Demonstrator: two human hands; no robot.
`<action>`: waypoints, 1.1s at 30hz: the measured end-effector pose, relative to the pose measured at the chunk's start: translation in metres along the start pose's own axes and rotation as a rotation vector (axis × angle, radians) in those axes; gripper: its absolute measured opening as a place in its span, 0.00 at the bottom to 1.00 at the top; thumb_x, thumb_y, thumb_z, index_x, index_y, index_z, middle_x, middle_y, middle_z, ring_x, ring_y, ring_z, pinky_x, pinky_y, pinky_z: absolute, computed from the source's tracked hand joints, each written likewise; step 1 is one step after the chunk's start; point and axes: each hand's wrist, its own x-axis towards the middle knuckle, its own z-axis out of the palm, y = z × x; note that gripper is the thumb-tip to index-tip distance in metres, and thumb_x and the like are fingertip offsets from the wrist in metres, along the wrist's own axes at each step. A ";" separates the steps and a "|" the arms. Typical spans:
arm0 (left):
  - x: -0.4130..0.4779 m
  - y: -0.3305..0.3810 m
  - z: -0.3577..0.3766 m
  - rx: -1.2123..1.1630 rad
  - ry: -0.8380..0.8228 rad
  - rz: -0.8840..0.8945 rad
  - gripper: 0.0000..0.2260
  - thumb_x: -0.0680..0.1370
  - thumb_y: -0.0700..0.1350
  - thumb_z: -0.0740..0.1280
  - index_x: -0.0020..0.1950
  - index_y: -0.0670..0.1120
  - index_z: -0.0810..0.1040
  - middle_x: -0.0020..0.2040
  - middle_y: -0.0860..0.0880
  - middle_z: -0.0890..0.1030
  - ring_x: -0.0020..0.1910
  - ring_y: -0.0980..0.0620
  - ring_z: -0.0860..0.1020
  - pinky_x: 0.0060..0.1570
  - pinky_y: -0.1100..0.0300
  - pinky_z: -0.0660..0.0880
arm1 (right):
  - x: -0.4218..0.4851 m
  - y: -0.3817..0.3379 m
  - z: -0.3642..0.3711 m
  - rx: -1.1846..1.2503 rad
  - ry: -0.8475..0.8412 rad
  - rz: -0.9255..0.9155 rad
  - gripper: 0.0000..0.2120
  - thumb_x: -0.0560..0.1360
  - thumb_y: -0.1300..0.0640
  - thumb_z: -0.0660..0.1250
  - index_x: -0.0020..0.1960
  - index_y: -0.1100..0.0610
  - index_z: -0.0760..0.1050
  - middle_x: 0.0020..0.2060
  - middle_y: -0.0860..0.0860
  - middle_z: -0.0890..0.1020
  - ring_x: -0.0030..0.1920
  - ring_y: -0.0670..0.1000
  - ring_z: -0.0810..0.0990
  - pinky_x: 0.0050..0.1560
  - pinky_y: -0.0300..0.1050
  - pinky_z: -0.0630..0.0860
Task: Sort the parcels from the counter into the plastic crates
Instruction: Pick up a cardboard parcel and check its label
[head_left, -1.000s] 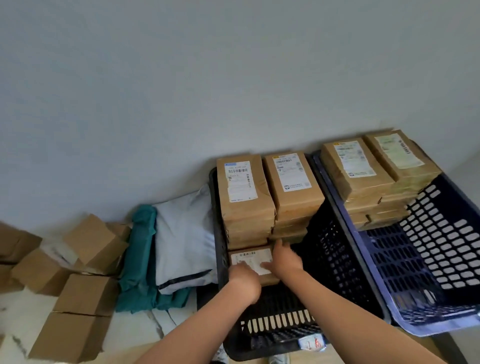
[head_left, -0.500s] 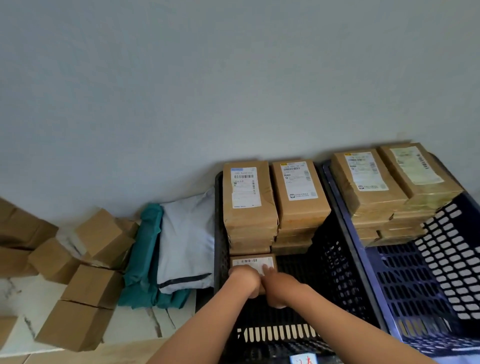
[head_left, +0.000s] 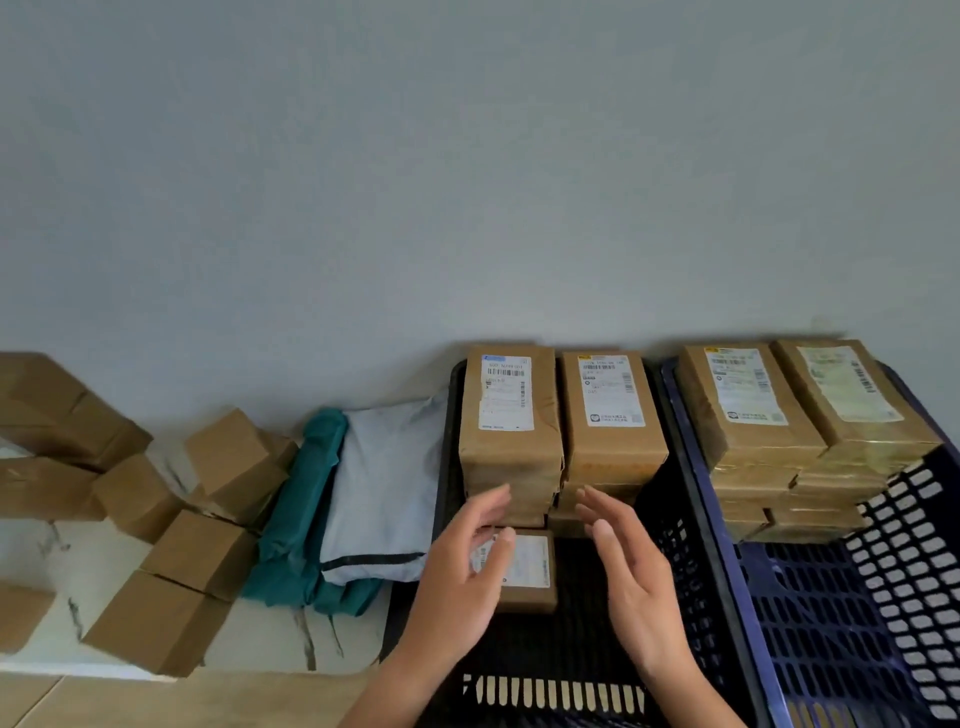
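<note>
A person is standing over two plastic crates against a grey wall. A moment ago both hands were pressing a small parcel (head_left: 530, 566) down into the black crate (head_left: 553, 693). Now they are lifting off it and drawing apart. The parcel is lying flat on the crate floor, label up, just in front of two tall parcel stacks (head_left: 561, 421) at the back of that crate. This looks like one parcel placed, with the hands coming free for the next.

The left hand (head_left: 460, 577) is hovering over the parcel's left edge with its fingers (head_left: 493, 501) loosely straightened and spread, grasping nothing. Its thumb is overlapping the label from this angle, and I cannot tell whether it is brushing the label. The right hand (head_left: 631, 577) is floating just right of the parcel, palm turned inward, its fingers (head_left: 597, 504) straight and relaxed, touching nothing.

To the right, the blue crate (head_left: 831, 623) is holding its own parcel stacks (head_left: 789, 431). To the left, the counter (head_left: 41, 566) is carrying loose cardboard boxes (head_left: 223, 462) and soft teal and grey mailing bags (head_left: 384, 483), which are waiting to be sorted.
</note>
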 end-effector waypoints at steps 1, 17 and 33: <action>-0.006 0.001 -0.005 -0.063 0.028 -0.015 0.18 0.86 0.47 0.65 0.74 0.61 0.72 0.68 0.69 0.77 0.69 0.69 0.73 0.67 0.73 0.69 | -0.002 -0.002 -0.004 0.029 0.025 0.001 0.17 0.85 0.51 0.59 0.72 0.48 0.76 0.64 0.37 0.82 0.67 0.41 0.79 0.69 0.43 0.74; -0.057 -0.035 -0.120 -0.396 0.445 -0.090 0.16 0.82 0.53 0.64 0.69 0.53 0.78 0.63 0.56 0.83 0.67 0.55 0.79 0.71 0.50 0.73 | -0.014 -0.052 0.100 0.015 -0.174 -0.054 0.18 0.83 0.47 0.59 0.70 0.48 0.78 0.60 0.48 0.86 0.64 0.48 0.83 0.72 0.62 0.73; -0.188 -0.152 -0.405 -0.412 0.805 -0.168 0.14 0.82 0.50 0.63 0.66 0.55 0.80 0.60 0.56 0.84 0.65 0.55 0.81 0.69 0.48 0.75 | -0.100 -0.119 0.451 -0.024 -0.542 -0.157 0.16 0.85 0.45 0.59 0.67 0.45 0.78 0.59 0.45 0.86 0.64 0.48 0.82 0.69 0.61 0.76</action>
